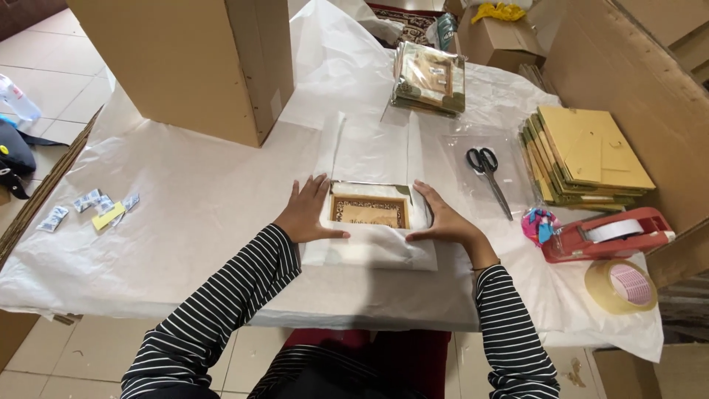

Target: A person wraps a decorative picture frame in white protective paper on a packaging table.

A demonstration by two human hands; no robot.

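Note:
A small picture frame (369, 211) with a brown patterned border lies in the middle of the table, partly wrapped in white tissue paper (369, 251). My left hand (309, 214) presses flat on the paper at the frame's left side, thumb along the lower fold. On the frame's right side rests my right hand (443, 220), fingers spread over the folded paper. Both sleeves are black with white stripes. More white paper (373, 144) extends behind the frame.
A big cardboard box (192, 59) stands at the back left. Black scissors (487, 174), a stack of yellow-backed frames (587, 155), a red tape dispenser (609, 233) and a tape roll (620, 287) lie to the right. Wrapped frames (430, 77) sit behind. Small sachets (92, 207) lie left.

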